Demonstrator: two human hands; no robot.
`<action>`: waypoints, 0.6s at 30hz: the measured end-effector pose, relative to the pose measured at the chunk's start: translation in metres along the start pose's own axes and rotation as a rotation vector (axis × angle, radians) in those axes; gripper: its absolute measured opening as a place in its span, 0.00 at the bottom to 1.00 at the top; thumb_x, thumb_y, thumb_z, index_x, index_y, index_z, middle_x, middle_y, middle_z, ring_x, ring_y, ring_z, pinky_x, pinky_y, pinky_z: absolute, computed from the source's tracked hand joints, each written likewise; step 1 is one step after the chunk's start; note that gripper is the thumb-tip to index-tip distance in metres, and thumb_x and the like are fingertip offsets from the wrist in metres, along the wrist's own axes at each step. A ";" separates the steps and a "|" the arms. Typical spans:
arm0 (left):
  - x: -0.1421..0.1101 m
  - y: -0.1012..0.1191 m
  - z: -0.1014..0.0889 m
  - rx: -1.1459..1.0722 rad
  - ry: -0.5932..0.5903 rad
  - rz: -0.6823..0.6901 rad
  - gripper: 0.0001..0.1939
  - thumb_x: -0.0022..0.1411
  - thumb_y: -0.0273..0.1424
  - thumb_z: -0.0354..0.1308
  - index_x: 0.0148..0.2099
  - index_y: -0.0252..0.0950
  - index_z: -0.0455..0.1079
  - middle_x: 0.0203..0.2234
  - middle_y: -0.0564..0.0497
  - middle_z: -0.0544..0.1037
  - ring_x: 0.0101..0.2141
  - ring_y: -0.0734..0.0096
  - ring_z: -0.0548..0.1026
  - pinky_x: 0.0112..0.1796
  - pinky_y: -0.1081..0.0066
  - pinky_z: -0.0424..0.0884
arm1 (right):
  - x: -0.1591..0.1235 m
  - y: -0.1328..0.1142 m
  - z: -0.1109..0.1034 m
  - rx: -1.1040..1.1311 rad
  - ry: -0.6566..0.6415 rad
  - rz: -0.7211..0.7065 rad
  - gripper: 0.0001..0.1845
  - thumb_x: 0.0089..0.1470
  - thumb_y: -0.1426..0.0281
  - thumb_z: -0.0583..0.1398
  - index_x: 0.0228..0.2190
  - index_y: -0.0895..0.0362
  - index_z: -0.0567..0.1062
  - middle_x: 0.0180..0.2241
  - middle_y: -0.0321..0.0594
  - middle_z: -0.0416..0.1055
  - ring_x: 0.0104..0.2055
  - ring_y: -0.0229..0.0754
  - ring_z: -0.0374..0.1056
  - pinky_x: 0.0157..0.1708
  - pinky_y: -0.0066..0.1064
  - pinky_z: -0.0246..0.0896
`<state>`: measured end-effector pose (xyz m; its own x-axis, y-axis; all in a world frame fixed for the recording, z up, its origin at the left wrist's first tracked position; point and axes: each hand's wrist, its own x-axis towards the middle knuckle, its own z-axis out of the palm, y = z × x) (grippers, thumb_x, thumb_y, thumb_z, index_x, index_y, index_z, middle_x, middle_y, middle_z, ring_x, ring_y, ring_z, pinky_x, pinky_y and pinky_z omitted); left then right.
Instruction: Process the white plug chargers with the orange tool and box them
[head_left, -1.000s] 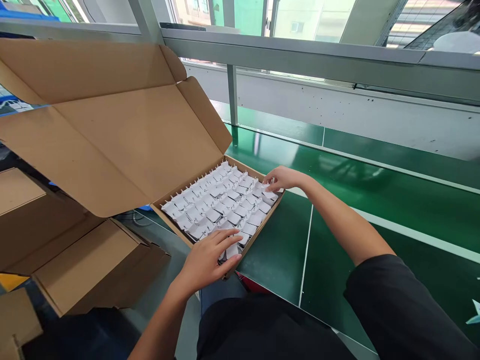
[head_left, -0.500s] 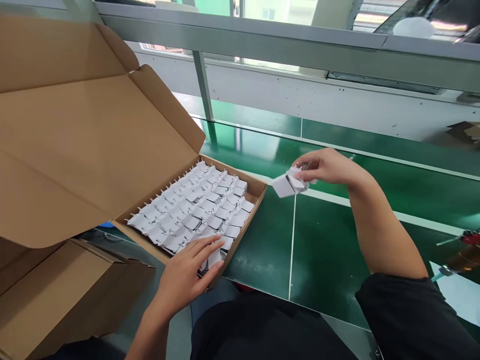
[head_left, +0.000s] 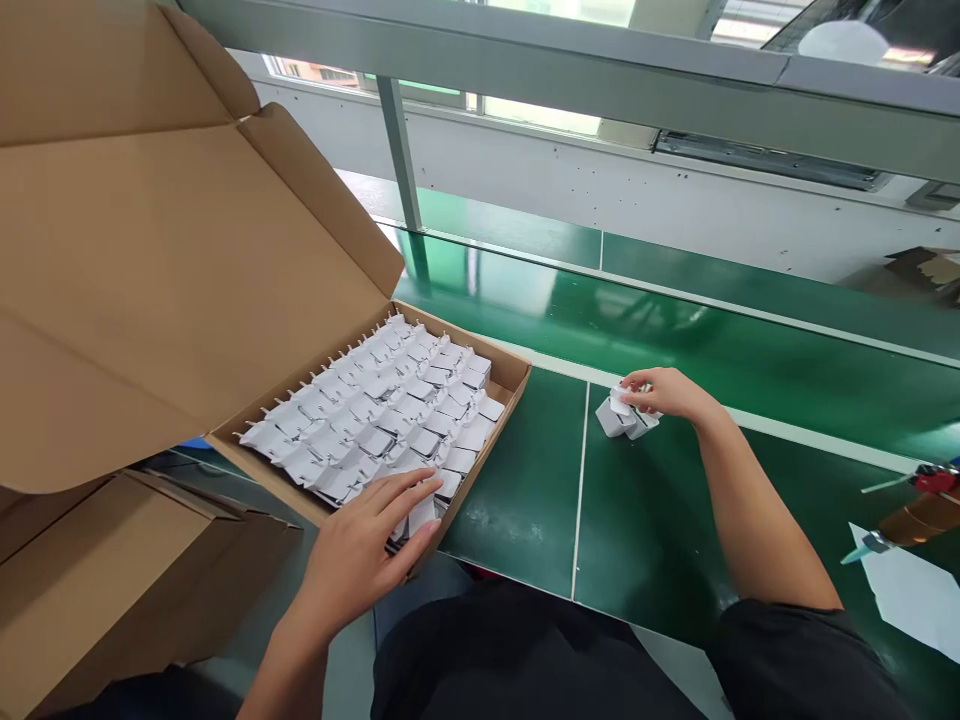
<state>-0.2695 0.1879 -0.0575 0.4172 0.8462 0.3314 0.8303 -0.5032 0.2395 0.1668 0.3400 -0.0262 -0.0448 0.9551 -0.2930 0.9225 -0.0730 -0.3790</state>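
Observation:
In the head view an open cardboard box (head_left: 517,375) holds rows of small white boxy pieces (head_left: 397,400), many with thin pins sticking up. My left hand (head_left: 367,540) lies over the box's near corner, thumb and fingers apart around a white piece there; whether it presses on that piece I cannot tell. Out on the green table, my right hand (head_left: 664,392) pinches a small cluster of white pieces (head_left: 616,418) from above. The cluster is at the table surface, and my fingers partly cover it.
The box's large lid (head_left: 172,280) stands folded back at the left. Below it is another cardboard carton (head_left: 112,580). A brown tool with a pale nozzle (head_left: 900,525) and a white sheet (head_left: 911,595) are at the right. A metal rail (head_left: 525,55) crosses the back.
My right hand has lowered the white pieces from above the table to its surface, a little to the right. My left hand stays at the box corner. The view has shifted slightly.

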 end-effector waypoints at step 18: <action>0.044 0.013 -0.004 0.111 -0.352 -0.172 0.30 0.62 0.32 0.62 0.64 0.37 0.61 0.52 0.40 0.72 0.51 0.53 0.74 0.49 0.60 0.71 | 0.020 -0.202 0.076 -0.371 -0.270 -0.589 0.44 0.56 0.48 0.61 0.66 0.53 0.56 0.56 0.53 0.72 0.55 0.61 0.72 0.49 0.40 0.67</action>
<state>-0.2415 0.2177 -0.0364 0.3541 0.9342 -0.0421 0.9257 -0.3438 0.1581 -0.0497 0.3517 -0.0221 -0.6200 0.6990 -0.3564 0.7834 0.5763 -0.2325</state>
